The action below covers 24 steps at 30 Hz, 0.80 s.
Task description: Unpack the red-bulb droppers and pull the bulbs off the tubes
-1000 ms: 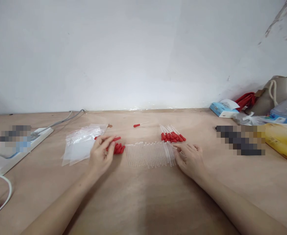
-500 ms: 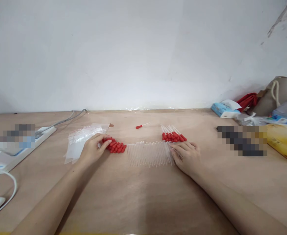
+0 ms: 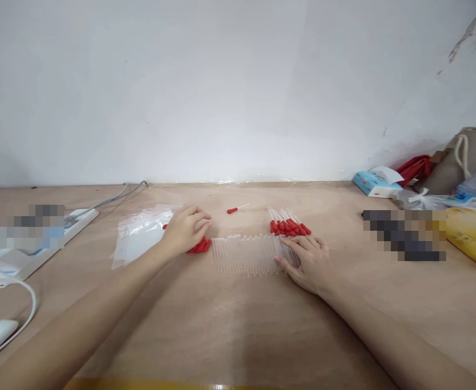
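Note:
My left hand (image 3: pixel 186 232) hovers over the pile of red rubber dropper bulbs (image 3: pixel 199 246), covering much of it. Its fingers are curved and apart, with nothing visible between them. A row of clear thin tubes (image 3: pixel 241 255) lies side by side in front of me. At the row's right end rests my right hand (image 3: pixel 308 262), its thumb and fingers spread over the last tubes. Just beyond that hand are several droppers with red bulbs (image 3: pixel 289 226) fitted on clear tubes. A single dropper (image 3: pixel 232 210) lies apart, farther back.
Clear plastic zip bags (image 3: pixel 136 238) lie left of the bulbs. A white power strip (image 3: pixel 81 219) with cables is at the far left. On the right are a blue tissue pack (image 3: pixel 376 182), a blurred dark object (image 3: pixel 402 238) and a yellow package (image 3: pixel 471 235). A wall stands behind.
My left hand has moved right and over the bulbs, its fingers lifting off the pile. My right thumb and fingers have spread farther apart over the tubes.

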Tool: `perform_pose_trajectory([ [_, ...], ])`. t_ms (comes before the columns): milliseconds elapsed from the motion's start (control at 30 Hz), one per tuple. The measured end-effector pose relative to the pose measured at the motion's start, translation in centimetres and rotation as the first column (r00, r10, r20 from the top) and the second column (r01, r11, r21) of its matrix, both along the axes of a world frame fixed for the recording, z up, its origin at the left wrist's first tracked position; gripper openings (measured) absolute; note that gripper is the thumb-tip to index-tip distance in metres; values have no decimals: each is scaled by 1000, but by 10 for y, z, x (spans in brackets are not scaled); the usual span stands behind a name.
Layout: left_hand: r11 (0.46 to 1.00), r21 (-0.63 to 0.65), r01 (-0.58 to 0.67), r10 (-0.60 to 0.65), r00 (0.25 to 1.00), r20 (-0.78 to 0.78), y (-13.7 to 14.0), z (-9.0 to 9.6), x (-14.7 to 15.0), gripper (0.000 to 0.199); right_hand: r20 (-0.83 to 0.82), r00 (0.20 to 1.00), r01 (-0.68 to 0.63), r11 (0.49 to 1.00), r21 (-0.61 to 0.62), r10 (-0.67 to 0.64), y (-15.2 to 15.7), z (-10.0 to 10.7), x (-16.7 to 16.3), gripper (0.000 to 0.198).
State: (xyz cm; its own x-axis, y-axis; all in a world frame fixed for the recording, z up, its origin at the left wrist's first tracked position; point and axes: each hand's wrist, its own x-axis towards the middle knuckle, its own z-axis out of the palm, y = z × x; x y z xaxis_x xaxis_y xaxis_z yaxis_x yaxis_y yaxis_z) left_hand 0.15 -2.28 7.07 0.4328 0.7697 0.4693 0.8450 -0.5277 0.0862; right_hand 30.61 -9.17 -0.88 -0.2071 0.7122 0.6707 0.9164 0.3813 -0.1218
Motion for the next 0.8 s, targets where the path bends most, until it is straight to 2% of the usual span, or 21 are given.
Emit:
perform_pose_trajectory([
  [100, 978, -178, -106, 80, 986, -150, 29, 5, 32, 25, -68, 996, 51, 999, -11, -51, 3, -4, 3, 28],
  [267, 933, -289, -212, 165, 970, -178, 81, -8, 69, 28, -185, 981, 66, 998, -2, -66, 4, -4, 4, 28],
  [333, 909, -332, -252, 200, 962, -183, 93, -16, 76, 30, -195, 979, 58, 998, 18, -53, 4, -3, 4, 27],
  [433, 879, -371, -300, 243, 951, -193, 101, -24, 83, 23, -191, 981, 53, 998, 28, -46, 3, -2, 3, 25],
  [533, 878, -341, -336, 291, 940, -177, 99, -22, 87, 18, -191, 980, 59, 998, 30, -52, 4, -5, 4, 22],
  [667, 922, -242, -302, 285, 953, -104, 75, -8, 84, 19, -232, 969, 96, 994, 44, -84, 5, -8, 6, 24],
  [767, 974, -127, -190, 187, 982, -34, 34, -3, 71, 17, -293, 955, 75, 994, 85, -47, 4, -5, 6, 45],
  [800, 996, -10, -85, 85, 996, 22, 18, -5, 65, 17, -296, 955, 38, 994, 102, -6, 2, -2, 6, 54],
])
